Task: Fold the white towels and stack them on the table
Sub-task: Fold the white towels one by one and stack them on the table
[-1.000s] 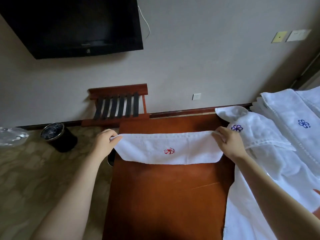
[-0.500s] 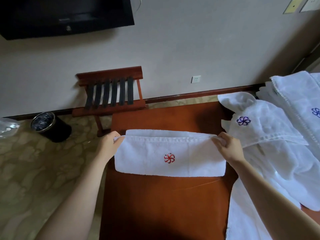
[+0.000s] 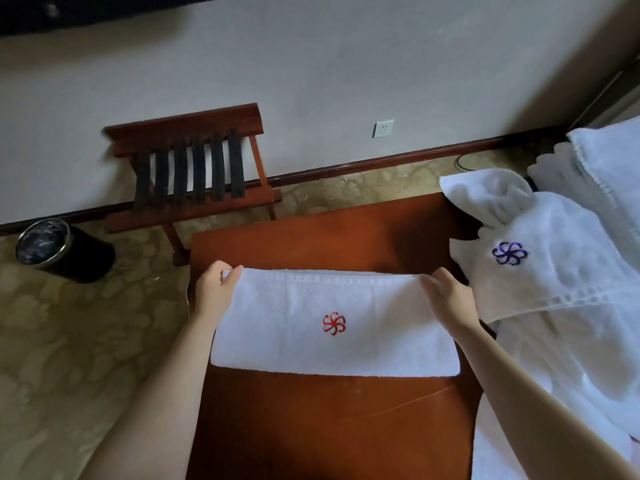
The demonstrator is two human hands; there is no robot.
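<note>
One white towel [image 3: 332, 323] is being folded; none is being seen stacked on the worktop [image 3: 329, 427] yet. It is being laid across the middle of the worktop as a long band, red emblem facing up. It is already doubled, judging by the layered far edge.

Its far left corner is being pinched by the fingers [image 3: 232, 271] of the left hand [image 3: 214, 292]. Its far right corner is being gripped by the curled fingers [image 3: 438, 277] of the right hand [image 3: 453, 303]. Both far corners appear to be being held slightly off the surface, while the near edge is being carried flat by the wood.

Long axis: being run left to right, parallel to the worktop's far edge, across nearly the full width. The left end is being let slightly past the left edge. The short axis is being pointed at the far edge.

Remaining, as judged: at least one more fold across the long axis is being called for, then placement as the base of the stack. A heap of loose towels [image 3: 554, 306] is being left over the worktop's right edge, one with a blue emblem on top, all unfolded. Progress is being rated as early: first item, partway.
</note>
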